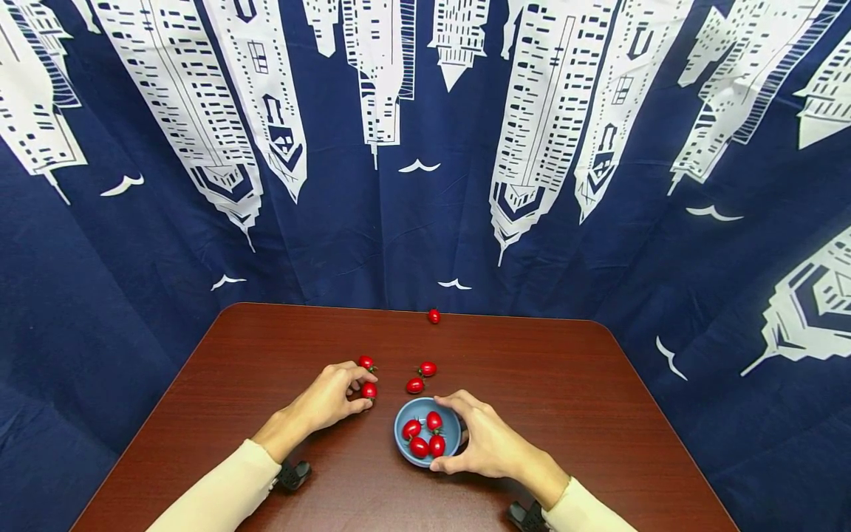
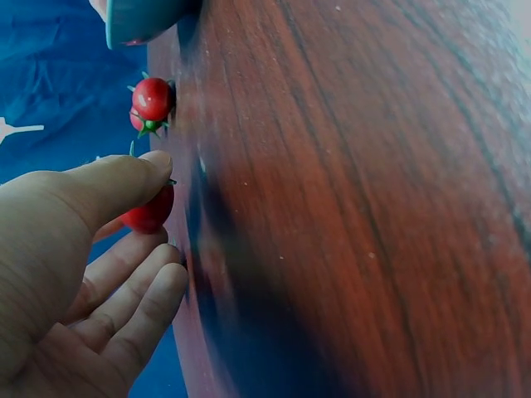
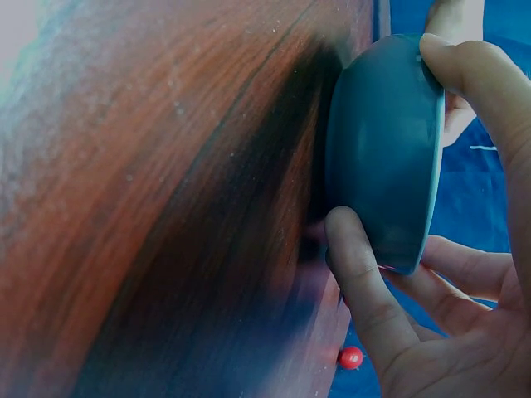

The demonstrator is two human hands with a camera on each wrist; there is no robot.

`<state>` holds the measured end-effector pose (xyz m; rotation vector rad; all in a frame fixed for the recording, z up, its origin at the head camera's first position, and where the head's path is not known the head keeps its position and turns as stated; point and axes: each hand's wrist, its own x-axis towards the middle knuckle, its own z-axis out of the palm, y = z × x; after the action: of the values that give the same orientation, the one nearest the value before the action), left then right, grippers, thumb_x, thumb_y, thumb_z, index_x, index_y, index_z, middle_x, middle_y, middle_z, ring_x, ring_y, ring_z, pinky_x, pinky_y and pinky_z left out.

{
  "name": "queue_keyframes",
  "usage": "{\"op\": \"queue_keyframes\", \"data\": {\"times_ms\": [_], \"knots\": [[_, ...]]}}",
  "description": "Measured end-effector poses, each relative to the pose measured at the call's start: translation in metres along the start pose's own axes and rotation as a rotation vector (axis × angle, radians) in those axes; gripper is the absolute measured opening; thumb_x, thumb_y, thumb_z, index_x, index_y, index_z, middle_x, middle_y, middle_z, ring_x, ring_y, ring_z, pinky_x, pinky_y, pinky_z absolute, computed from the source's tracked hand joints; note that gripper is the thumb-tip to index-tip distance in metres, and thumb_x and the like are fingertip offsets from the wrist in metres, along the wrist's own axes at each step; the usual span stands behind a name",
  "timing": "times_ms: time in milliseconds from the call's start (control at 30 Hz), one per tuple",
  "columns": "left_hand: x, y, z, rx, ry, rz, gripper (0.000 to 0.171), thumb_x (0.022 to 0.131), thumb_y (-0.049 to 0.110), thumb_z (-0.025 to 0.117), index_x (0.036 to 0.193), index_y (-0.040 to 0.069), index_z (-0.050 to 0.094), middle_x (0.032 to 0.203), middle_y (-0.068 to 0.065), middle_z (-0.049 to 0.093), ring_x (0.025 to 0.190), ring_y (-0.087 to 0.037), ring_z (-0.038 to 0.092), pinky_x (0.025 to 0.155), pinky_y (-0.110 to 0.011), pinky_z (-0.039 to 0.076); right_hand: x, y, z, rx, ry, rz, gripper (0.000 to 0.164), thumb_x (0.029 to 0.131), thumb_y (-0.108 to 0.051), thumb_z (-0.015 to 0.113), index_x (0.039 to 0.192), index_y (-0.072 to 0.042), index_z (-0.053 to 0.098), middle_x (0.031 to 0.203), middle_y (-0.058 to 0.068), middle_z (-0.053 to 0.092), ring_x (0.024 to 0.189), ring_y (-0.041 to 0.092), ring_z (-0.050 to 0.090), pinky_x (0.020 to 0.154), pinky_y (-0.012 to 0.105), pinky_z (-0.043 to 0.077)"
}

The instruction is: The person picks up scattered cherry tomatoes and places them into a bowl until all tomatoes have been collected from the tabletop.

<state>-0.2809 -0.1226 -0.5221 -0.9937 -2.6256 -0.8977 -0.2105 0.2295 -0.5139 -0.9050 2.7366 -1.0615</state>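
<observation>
Tomato in left grip — bowl, right grip

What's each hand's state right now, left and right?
Left hand: closed, pinching a red tomato.
Right hand: closed, gripping the blue bowl by its side.

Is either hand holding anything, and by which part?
Right hand: blue bowl, by rim and outer wall. Left hand: cherry tomato, apparently pinched with thumb at its stem end.

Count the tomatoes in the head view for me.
9: four tomatoes in the blue bowl, one at the left hand, one just beyond it, two close together beyond the bowl, one near the far edge of the table. Others may be hidden from view.
</observation>
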Motion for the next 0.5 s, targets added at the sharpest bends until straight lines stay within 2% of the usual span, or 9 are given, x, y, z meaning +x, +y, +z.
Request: {"op": "queue_keyframes", "data": {"times_ms": [500], "knots": [[0.002,0.011,0.002,0.039,0.030,0.041,0.037,0.090,0.007,0.100,0.124,0.003,0.085,0.113,-0.006,0.082,0.092,-0.018,0.079,0.084,-0.031,0.069,0.000,0.000,0.000,-0.005,0.004,0.000,0.099,0.085,-0.054,0.105,0.160,-0.005,0.064,0.141,0.003,0.070,0.119,0.017,0.075,0.087,0.019,0.068]]}}
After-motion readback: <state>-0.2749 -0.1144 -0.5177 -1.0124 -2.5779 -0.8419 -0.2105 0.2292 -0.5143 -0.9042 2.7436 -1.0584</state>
